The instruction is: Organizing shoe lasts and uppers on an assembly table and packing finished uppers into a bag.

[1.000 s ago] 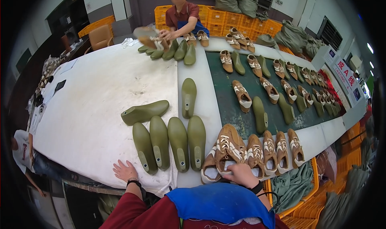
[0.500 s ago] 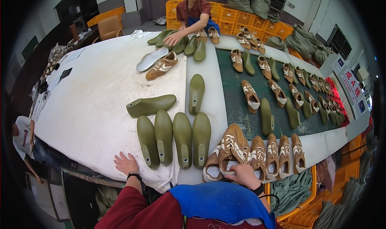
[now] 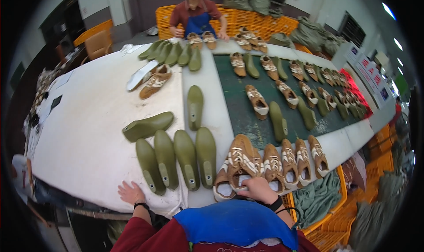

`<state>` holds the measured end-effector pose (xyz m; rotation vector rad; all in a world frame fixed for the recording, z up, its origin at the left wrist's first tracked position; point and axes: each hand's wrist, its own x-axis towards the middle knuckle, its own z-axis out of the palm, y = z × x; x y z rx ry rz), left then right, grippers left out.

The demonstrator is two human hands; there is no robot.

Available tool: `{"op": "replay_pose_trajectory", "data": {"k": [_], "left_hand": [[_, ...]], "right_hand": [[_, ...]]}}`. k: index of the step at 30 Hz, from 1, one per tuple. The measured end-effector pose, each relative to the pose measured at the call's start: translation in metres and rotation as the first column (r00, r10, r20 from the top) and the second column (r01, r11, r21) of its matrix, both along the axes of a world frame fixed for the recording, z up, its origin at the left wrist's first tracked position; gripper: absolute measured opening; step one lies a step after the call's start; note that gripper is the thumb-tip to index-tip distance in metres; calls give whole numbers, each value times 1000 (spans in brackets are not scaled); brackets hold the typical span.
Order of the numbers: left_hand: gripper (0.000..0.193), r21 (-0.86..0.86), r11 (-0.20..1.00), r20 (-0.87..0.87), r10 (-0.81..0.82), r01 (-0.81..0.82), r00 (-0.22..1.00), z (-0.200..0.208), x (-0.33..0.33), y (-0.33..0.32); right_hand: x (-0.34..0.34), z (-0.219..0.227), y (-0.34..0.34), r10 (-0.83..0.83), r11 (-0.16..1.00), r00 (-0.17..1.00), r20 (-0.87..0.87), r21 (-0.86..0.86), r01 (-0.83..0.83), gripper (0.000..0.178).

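Note:
My left hand (image 3: 131, 192) lies flat on the white table cover, fingers spread, holding nothing. My right hand (image 3: 257, 189) grips the heel opening of a brown sneaker (image 3: 241, 157) with white stripes and laces. That sneaker leans over other brown sneakers at the table's near edge. To its right stands a row of several matching sneakers (image 3: 289, 162). Between my hands stand several olive-green shoe lasts (image 3: 184, 159), toes pointing away from me. Another green last (image 3: 149, 126) lies crosswise beyond them, and one more last (image 3: 194, 108) sits farther off on the pale strip.
A green conveyor belt (image 3: 229, 93) on the right carries rows of sneakers and lasts. A co-worker (image 3: 194, 15) in a blue apron stands at the far edge, near more lasts (image 3: 165, 53). An orange crate (image 3: 342, 194) with green cloth stands below right.
My view has swung to the right, and the scene sits farther left. The co-worker has drawn a hand back from the far lasts and stands straighter. My hands keep their places.

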<state>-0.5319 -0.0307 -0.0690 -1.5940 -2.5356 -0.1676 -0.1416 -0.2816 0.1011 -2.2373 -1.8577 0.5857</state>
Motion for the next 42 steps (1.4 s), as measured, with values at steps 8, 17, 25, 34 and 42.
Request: {"op": "replay_pose_trajectory", "data": {"k": [8, 17, 25, 34, 42], "left_hand": [[51, -54, 998, -39, -16, 14, 999, -3, -3, 2], [52, -127, 991, -63, 32, -40, 998, 5, -1, 2], [66, -107, 991, 175, -65, 84, 982, 21, -3, -10], [65, -109, 992, 172, -44, 63, 984, 17, 1, -10], [52, -53, 998, -13, 16, -16, 1000, 3, 0, 1]], "right_hand": [[1, 2, -1, -42, 999, 999, -31, 13, 42, 33], [28, 24, -1, 175, 982, 907, -384, 5, -188, 48], [340, 252, 5, -897, 433, 431, 101, 405, 805, 55], [146, 103, 24, 81, 945, 997, -15, 318, -72, 30], [4, -20, 4, -136, 947, 990, 44, 298, 117, 16]]}}
